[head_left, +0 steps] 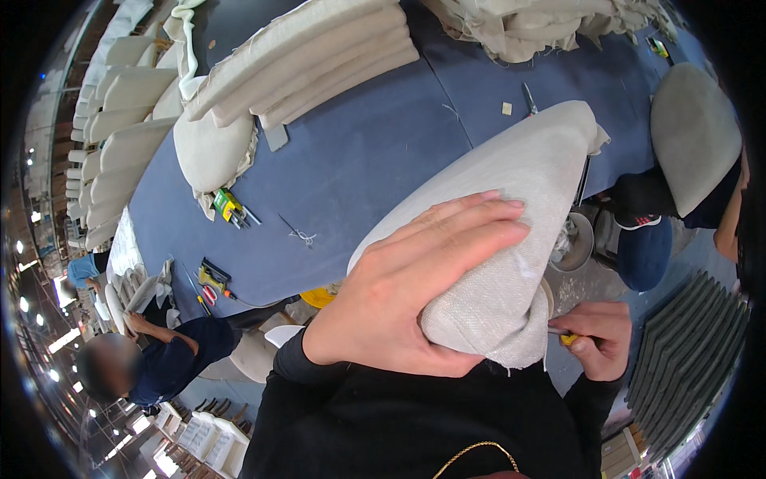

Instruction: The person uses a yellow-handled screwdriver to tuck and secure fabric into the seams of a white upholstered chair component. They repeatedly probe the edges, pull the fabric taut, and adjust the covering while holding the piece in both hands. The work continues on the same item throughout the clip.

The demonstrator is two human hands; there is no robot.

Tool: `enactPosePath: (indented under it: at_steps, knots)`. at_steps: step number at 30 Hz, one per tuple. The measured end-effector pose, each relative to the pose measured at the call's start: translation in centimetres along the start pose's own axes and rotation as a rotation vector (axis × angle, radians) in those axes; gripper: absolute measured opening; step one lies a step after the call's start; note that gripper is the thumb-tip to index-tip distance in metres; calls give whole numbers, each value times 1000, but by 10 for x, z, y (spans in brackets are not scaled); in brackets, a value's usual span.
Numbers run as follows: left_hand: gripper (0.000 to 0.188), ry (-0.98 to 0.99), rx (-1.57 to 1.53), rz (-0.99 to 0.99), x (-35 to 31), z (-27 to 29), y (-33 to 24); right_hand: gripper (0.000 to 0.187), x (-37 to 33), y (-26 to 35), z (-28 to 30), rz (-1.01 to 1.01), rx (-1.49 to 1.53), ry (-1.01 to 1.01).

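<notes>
A beige fabric-covered seat cushion is tilted up in front of me, its far end over the blue table. My left hand grips its near end, fingers spread over the top and thumb at the lower edge. The cloth is folded and gathered at that corner, with frayed threads hanging. Just right of the corner, my right hand is closed around a small tool with a yellow handle and a short metal part pointing at the cushion's underside. The hand hides most of the tool, and the underside is turned away.
On the blue table lie stacked beige padded panels, a cloth heap, a finished cushion, a staple gun and scissors. Co-workers sit left and right. A bucket and dark stacked panels stand at right.
</notes>
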State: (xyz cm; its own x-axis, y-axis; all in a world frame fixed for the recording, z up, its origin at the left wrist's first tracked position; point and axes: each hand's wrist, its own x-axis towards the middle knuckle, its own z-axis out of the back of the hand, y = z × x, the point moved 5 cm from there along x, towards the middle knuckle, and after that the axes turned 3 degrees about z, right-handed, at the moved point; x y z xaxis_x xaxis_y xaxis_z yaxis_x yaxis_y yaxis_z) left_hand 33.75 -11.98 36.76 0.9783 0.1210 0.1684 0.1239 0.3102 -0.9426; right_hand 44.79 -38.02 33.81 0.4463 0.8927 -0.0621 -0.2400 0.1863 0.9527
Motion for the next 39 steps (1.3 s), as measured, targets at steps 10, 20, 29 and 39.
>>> enactPosePath:
  at_steps: [10, 20, 29, 39]
  knots:
    - [87, -19, 7, -70, -4, -7, 2, 29, 6, 42, 23, 39, -159, 184]
    - [79, -16, 11, -85, -3, -5, 2, 29, 4, 40, 32, 94, -193, 182]
    - [80, -50, 17, -93, -3, -5, 1, 31, -11, 40, 21, 53, -228, 56]
    - [83, -90, 26, -91, -1, -5, 0, 40, -16, 43, 4, -80, -212, -92]
